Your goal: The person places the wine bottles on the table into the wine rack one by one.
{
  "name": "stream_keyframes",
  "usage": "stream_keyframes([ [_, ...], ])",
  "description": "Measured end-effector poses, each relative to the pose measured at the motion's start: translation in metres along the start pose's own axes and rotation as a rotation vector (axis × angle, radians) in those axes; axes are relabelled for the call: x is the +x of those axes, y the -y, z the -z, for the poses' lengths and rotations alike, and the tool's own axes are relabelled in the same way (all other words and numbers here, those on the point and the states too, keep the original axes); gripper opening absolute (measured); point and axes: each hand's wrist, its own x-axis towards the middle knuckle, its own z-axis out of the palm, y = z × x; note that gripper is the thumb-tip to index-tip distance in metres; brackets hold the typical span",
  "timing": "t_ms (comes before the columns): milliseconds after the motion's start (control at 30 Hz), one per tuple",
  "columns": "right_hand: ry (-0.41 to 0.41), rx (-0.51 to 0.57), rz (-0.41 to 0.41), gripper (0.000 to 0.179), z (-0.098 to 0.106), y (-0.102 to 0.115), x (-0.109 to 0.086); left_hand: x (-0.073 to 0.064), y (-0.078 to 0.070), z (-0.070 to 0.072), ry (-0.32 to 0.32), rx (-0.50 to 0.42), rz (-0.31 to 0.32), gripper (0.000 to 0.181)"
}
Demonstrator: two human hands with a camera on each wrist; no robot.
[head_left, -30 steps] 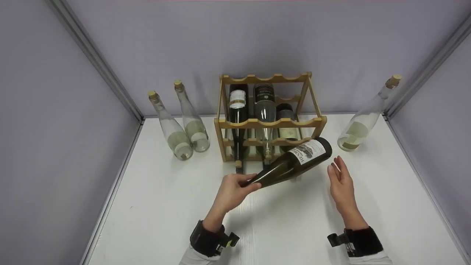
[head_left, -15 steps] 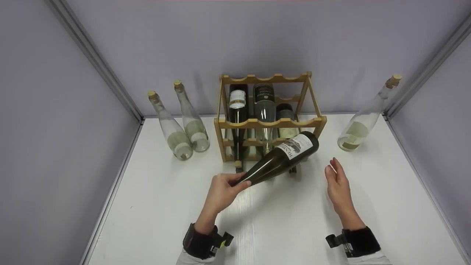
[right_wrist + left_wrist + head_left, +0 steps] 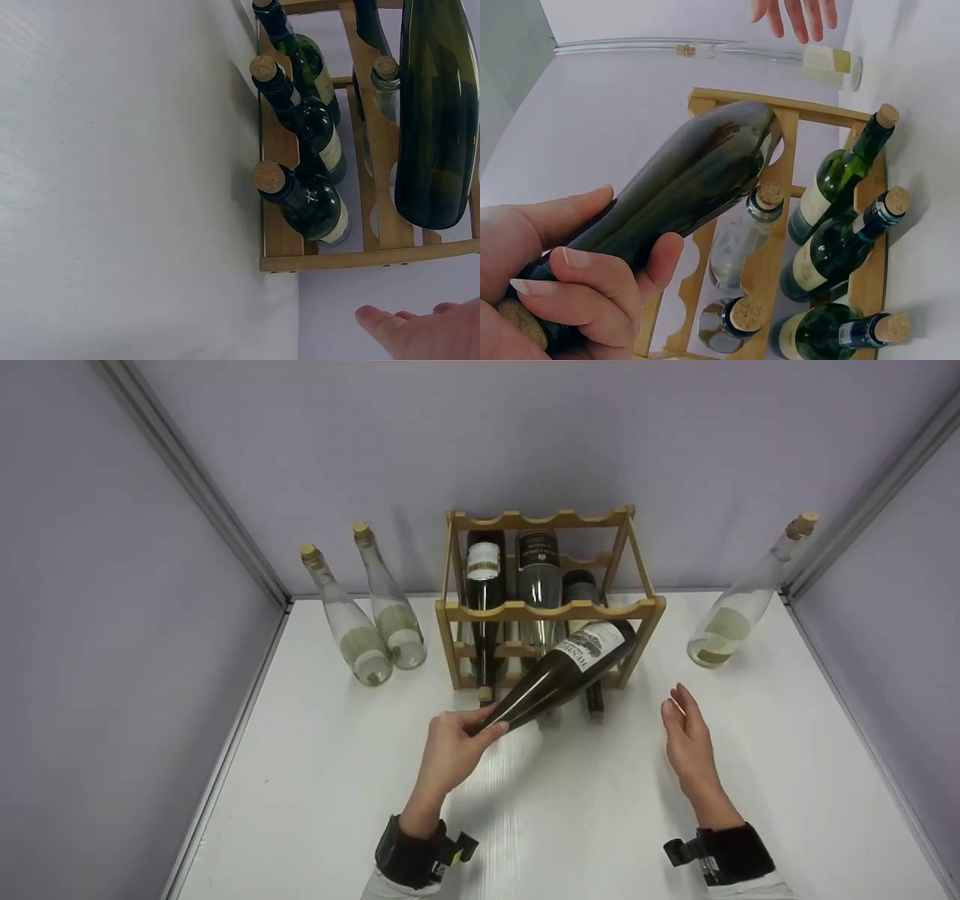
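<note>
My left hand (image 3: 452,750) grips a dark wine bottle (image 3: 559,675) by its corked neck. The bottle slants up to the right, its white-labelled base in front of the wooden wine rack (image 3: 551,611). In the left wrist view my fingers (image 3: 604,281) curl round the neck, with the cork (image 3: 521,326) at the palm. My right hand (image 3: 690,746) is held apart, to the right of the bottle's base, fingers extended and nothing in it. On the rack's upper level lie a dark bottle (image 3: 485,577) and a clear one (image 3: 538,577); three green bottles (image 3: 307,202) fill the lower level.
Two clear corked bottles (image 3: 358,649) (image 3: 397,630) stand left of the rack on the white table (image 3: 322,780). Another clear bottle (image 3: 724,626) stands at the right, close to the wall (image 3: 885,607). Walls enclose the table's back and sides.
My left hand has moved left and slightly back, carrying the bottle; its base has shifted left and up against the rack's front. My right hand has moved slightly left.
</note>
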Motion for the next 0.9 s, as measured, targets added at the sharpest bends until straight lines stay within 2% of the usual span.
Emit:
stream_keyframes([
  [267, 0.004, -0.012, -0.010, 0.067, -0.001, -0.002, 0.000, -0.004, -0.011, -0.015, -0.060, -0.007, -0.027, 0.029],
  [500, -0.004, -0.027, -0.006, 0.068, -0.003, 0.000, -0.001, -0.008, -0.026, -0.031, -0.076, -0.026, 0.012, 0.030],
  [633, -0.001, -0.022, -0.006, 0.067, -0.003, 0.001, -0.001, -0.011, -0.030, -0.041, -0.085, -0.025, 0.011, 0.030],
  [900, -0.002, -0.037, -0.012, 0.065, -0.002, 0.001, -0.001, -0.009, -0.032, -0.063, -0.030, -0.039, 0.024, 0.033],
])
